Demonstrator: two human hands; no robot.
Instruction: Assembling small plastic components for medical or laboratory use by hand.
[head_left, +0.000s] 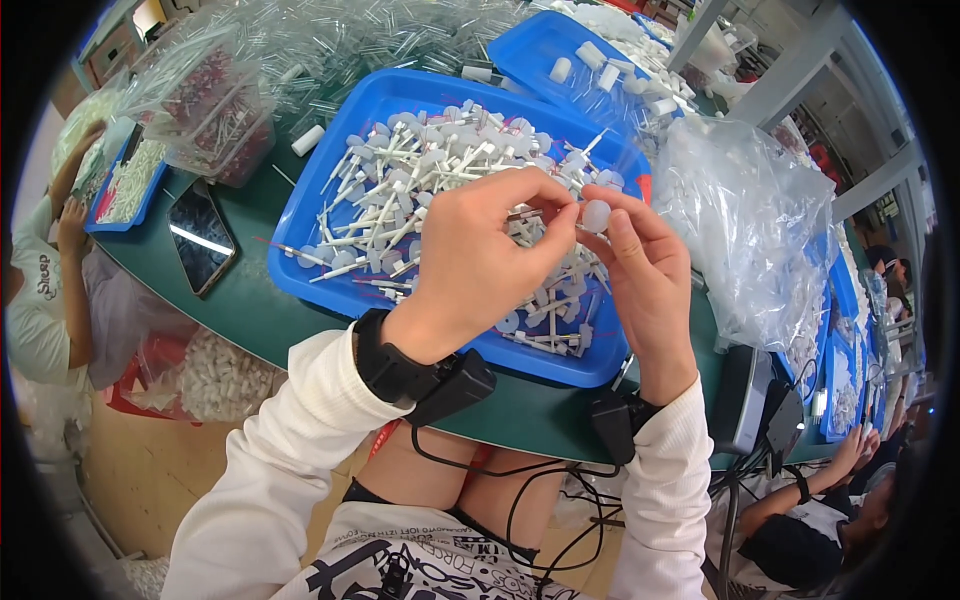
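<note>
Over the blue tray, my two hands meet at their fingertips. My left hand is closed in a pinch on a thin rod, whose far end is hidden by the fingers. Thumb and fingers of my right hand grip a small translucent white disc. Whether rod and disc are joined I cannot tell. Beneath the hands, the tray holds a heap of white stick-like parts with round pale discs and thin reddish wires.
A dark phone lies left of the tray, near clear bins of red and white parts. Clear tubes pile up behind. At right are a plastic bag and a black-and-grey device with cables. Other people sit at both sides.
</note>
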